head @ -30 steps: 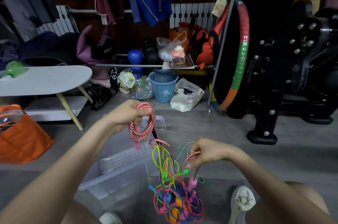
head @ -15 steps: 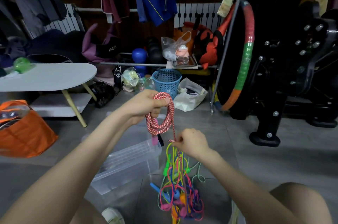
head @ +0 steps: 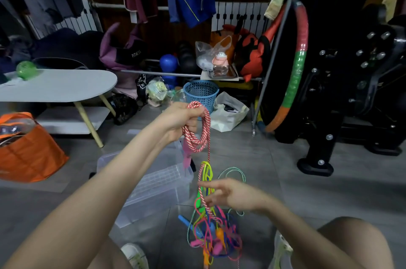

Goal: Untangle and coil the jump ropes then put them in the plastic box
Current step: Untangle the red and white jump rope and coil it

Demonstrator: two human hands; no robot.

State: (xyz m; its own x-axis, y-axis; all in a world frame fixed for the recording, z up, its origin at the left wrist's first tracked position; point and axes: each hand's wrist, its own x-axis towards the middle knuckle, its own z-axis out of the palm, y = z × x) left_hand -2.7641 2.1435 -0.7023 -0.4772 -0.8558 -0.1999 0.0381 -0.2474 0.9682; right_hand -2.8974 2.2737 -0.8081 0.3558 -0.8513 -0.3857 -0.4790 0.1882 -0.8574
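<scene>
Left hand [head: 182, 119]: raised above the plastic box [head: 153, 185]; its fingers are curled round several loops of the red-and-white rope [head: 196, 137].
Pink handle [head: 186, 157]: hangs just below the coil.
Free strand: is led down from the coil, past the right hand [head: 232, 196], into the tangle [head: 214, 233].
Right hand: fingers are loosely spread about the strand; with the blur, it cannot be told whether the strand is pinched.
Tangle: yellow, green, pink and blue ropes lie knotted on the floor, just beside the box's right near corner; the upper loops are lifted.
Handling (judged): the rope is light and limp, and its braid gives grip. It is best taken close above the knot or by a stiff handle, and drawn gently so nothing is tightened.
</scene>
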